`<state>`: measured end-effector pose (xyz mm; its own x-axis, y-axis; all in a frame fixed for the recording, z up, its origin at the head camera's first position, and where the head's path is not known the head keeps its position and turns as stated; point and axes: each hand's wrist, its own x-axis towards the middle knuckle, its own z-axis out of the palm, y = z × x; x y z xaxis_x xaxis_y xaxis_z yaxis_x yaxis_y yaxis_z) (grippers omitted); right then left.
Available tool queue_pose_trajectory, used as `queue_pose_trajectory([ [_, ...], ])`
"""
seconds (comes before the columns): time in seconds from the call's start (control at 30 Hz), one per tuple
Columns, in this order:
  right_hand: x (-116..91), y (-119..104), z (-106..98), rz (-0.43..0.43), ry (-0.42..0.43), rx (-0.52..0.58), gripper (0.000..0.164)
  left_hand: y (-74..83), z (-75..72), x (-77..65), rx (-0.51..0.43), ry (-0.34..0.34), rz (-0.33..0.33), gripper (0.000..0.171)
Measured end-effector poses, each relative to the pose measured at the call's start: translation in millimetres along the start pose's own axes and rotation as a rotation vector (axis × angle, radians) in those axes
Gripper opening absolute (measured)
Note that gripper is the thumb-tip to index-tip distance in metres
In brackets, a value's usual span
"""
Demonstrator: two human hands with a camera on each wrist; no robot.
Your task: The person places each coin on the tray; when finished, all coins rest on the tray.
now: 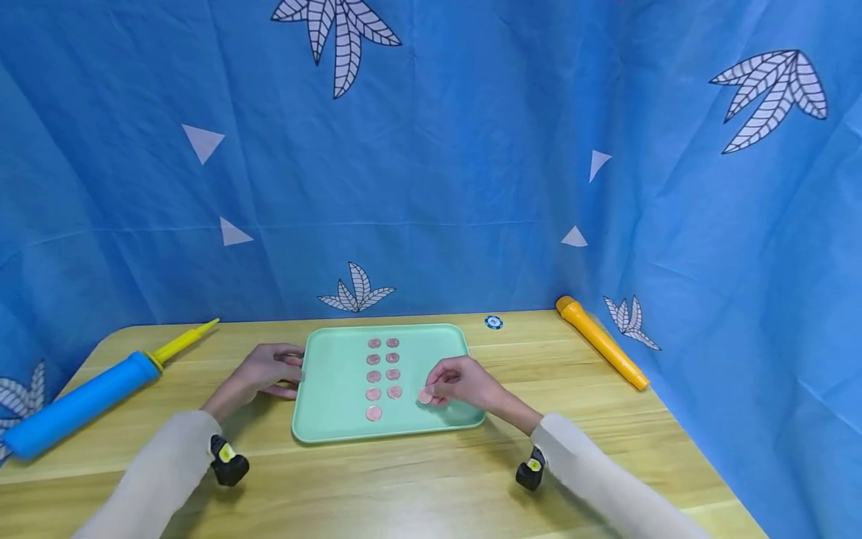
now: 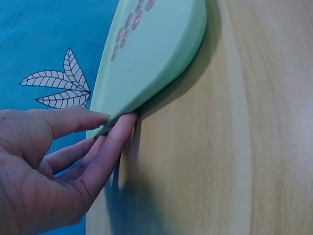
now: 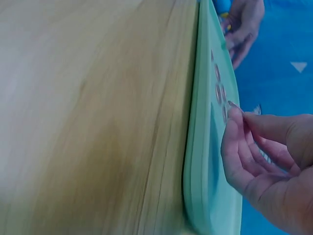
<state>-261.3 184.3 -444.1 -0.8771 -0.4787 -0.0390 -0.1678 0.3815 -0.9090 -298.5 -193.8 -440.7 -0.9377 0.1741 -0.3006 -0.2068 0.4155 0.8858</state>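
Observation:
A mint-green tray (image 1: 330,397) lies on the wooden table, with several copper-coloured coins (image 1: 373,376) in two columns near its middle. The left column reaches one coin nearer the person than the right. At the tray's left rim, the left hand (image 1: 264,369) has its thumb on top and fingers against the outer side, pinching the edge. Over the tray's right half, the right hand (image 1: 463,385) pinches another copper-coloured coin (image 1: 425,395) between thumb and fingers, close to the columns. In the right wrist view that coin (image 3: 234,105) shows nearly edge-on at the fingertips.
A blue balloon pump (image 1: 87,404) with a yellow nozzle lies at the table's left. Behind the tray's right corner is a blue-and-white poker chip (image 1: 494,322). An orange microphone-shaped object (image 1: 601,342) lies along the right edge. A blue patterned curtain (image 1: 458,150) hangs behind.

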Motion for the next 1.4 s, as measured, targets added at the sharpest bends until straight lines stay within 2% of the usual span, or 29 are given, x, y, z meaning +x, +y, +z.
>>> queue_pose_trajectory([
  [0.23,9,-8,24,-0.006,-0.019,-0.053,0.008,0.5,5.7,-3.0,0.008,0.040,0.003,0.064],
  [0.47,15,-8,40,-0.022,-0.003,-0.139,0.008,-0.1,8.2,-2.9,0.038,0.071,-0.012,0.064],
  [0.87,17,-13,51,-0.024,0.049,-0.249,0.008,0.7,10.0,-2.0,0.038,0.079,-0.014,0.063],
  [1.23,15,-16,56,-0.027,0.057,-0.297,0.008,0.3,10.0,-2.8,0.051,0.085,-0.018,0.063],
  [1.4,14,-16,56,-0.039,0.053,-0.285,0.008,0.0,10.4,-1.9,0.057,0.090,-0.024,0.062],
])
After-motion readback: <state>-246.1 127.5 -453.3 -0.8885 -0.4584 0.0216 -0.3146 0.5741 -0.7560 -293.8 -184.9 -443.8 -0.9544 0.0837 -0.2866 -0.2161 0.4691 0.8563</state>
